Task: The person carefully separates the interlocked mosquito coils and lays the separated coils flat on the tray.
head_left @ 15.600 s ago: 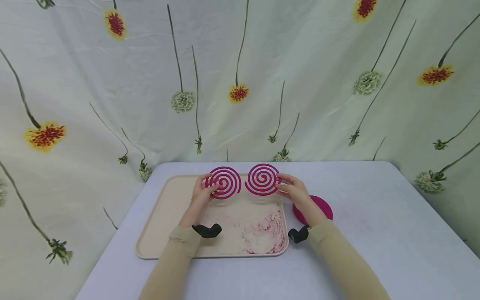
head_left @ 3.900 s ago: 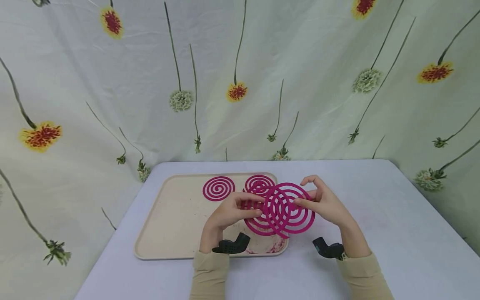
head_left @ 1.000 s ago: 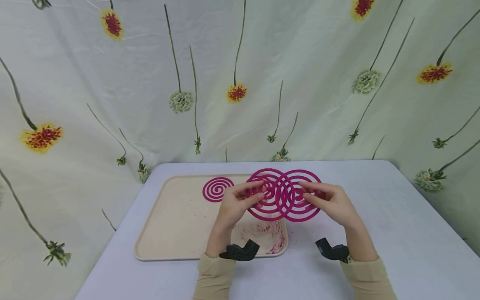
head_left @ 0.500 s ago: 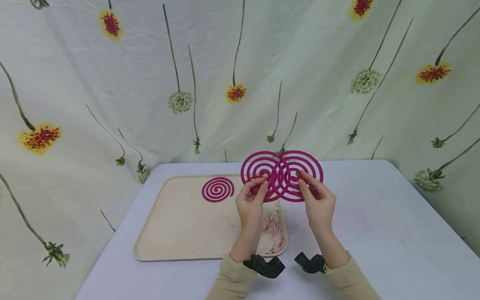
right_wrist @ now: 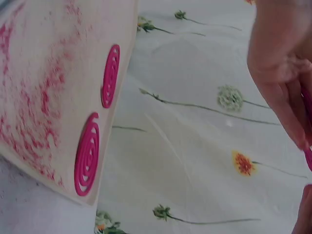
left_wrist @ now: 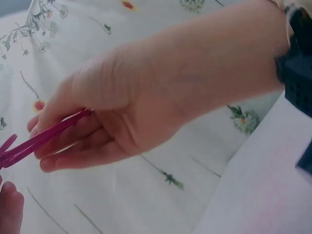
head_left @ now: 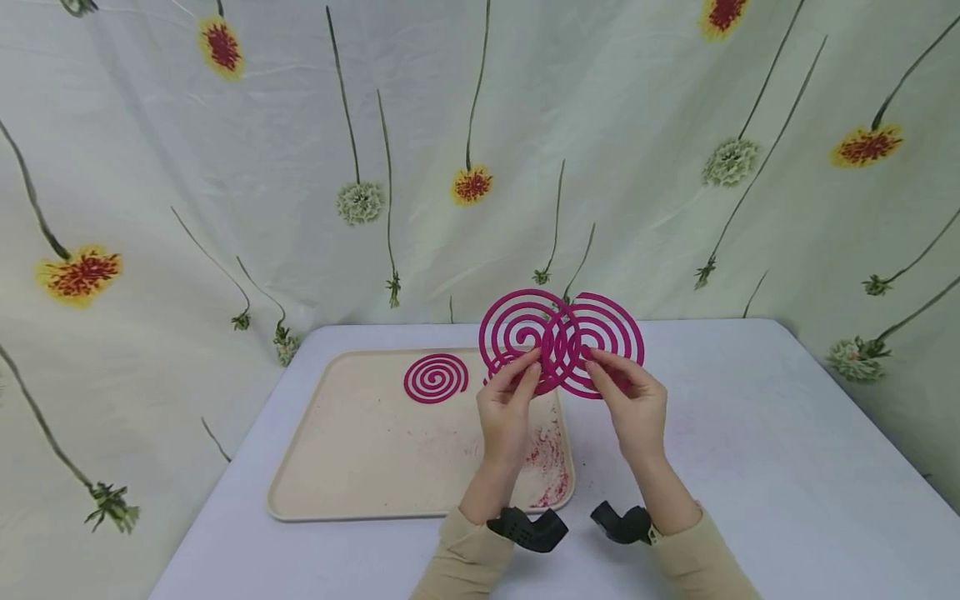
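My left hand (head_left: 504, 417) pinches a magenta mosquito coil (head_left: 527, 337) near its middle, thumb towards me. With thumb and fingers, my right hand (head_left: 639, 408) pinches a second mosquito coil (head_left: 589, 351). Both coils are raised upright above the tray's right end, and their inner sides overlap. Edge-on in the left wrist view, the coils (left_wrist: 48, 136) run between the fingers and thumb. Two more coils lie flat on the tray: one in plain sight (head_left: 436, 379), the other mostly hidden behind my left hand, though the right wrist view shows both.
The beige tray (head_left: 352, 450) lies on the white table (head_left: 772, 450), with pink powder smeared over its right end. A flower-printed cloth (head_left: 660, 233) hangs behind the table. Each wrist wears a black camera.
Earlier, each hand held a separate coil and a stack lay right of the tray; now two coils lie on the tray. Over the last second, both hands have raised and tilted the overlapping coils upright.
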